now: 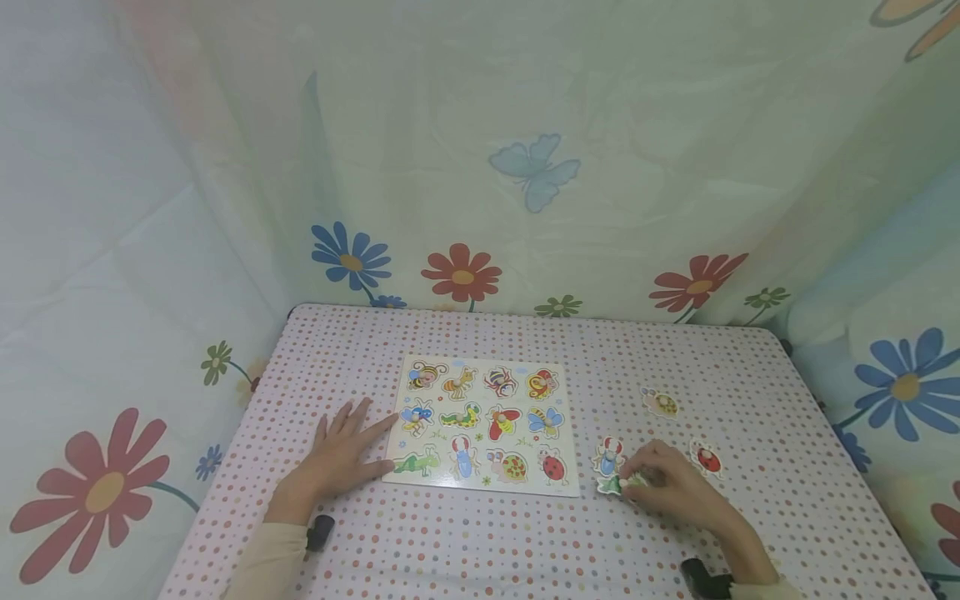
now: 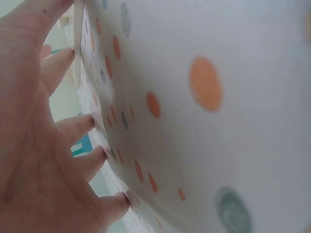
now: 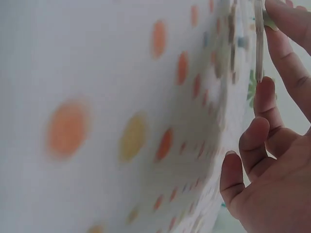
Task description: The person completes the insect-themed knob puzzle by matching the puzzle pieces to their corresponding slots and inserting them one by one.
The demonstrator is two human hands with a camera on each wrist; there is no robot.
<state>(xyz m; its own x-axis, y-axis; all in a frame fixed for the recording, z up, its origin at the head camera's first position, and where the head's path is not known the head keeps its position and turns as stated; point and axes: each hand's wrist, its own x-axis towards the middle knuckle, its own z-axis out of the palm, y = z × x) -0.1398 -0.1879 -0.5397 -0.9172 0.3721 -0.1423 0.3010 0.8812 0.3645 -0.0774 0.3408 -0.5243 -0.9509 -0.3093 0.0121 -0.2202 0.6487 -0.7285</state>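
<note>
A wooden insect puzzle board (image 1: 438,443) lies on the table. My left hand (image 1: 339,457) rests spread at its left edge, thumb and index finger touching the rim; in the left wrist view the other fingertips (image 2: 114,206) press on the tablecloth. Right of the board, my right hand (image 1: 671,483) pinches a green puzzle piece (image 1: 609,485), partly hidden by the fingers. Seen edge-on in the right wrist view, this thin piece (image 3: 259,46) stands between thumb and fingers. Just beyond it lies a blue beetle piece (image 1: 608,457) with red pincers.
A ladybug piece (image 1: 706,458) and a snail piece (image 1: 661,403) lie to the right of and beyond my right hand. Knobbed insect pieces fill the board's upper rows. The dotted tablecloth (image 1: 465,550) covers the table, with a flowered curtain (image 1: 600,225) behind it.
</note>
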